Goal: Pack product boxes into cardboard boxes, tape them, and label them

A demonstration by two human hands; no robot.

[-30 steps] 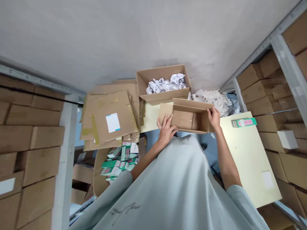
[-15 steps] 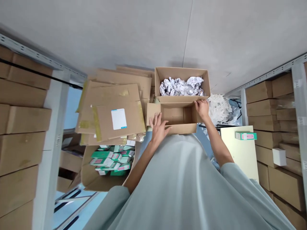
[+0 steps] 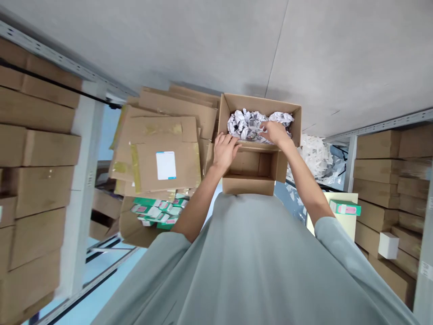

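Our right hand (image 3: 275, 133), its grip unclear to us, touches crumpled paper (image 3: 245, 124) heaped left to right in the far carton (image 3: 262, 103), nearer than our loosely spread left hand (image 3: 223, 152).

Right fingers (image 3: 267, 125) moved from nearer box (image 3: 248, 186) to crumpled paper (image 3: 246, 123).

Single head-worn view, facing forward and down over the wearer's shirt (image 3: 257, 253), open boxes (image 3: 248, 186) near at centre, wall (image 3: 203, 49) beyond, shelves (image 3: 77, 203) on either side.
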